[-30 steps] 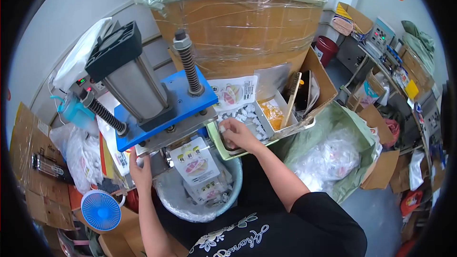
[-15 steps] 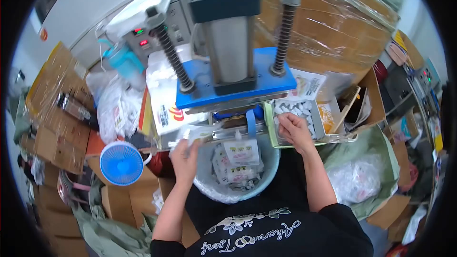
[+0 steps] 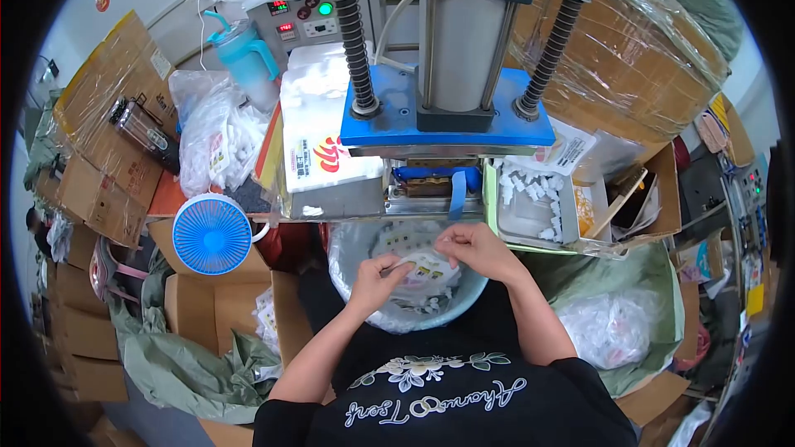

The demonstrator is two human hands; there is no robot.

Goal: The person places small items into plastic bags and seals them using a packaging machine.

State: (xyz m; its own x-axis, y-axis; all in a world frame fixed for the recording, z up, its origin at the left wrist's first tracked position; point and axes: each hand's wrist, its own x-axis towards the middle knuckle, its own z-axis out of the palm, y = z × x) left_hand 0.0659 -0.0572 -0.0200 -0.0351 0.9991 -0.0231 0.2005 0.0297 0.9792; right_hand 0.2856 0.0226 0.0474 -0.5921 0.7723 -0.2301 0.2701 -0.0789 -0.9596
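Note:
Over a plastic-lined tub, my left hand pinches the edge of a white printed plastic pouch. My right hand is close to the pouch's upper right, its thumb and fingertips pressed together. Whatever those fingertips hold is too small to make out. More printed pouches lie inside the tub. Beyond the hands stands a press with a blue plate, and a blue strip hangs at its front. Small white plastic pieces lie in a tray right of the press.
A stack of flat printed bags lies left of the press. A blue fan sticks out at the table's left edge, above an open carton. At right, a box holds a phone and a wooden stick. A bag of plastic sits below.
My right hand has left the tray of white pieces and moved over the tub. My left hand has come from the press front to the tub. The pouch hanging at the press edge is gone from there.

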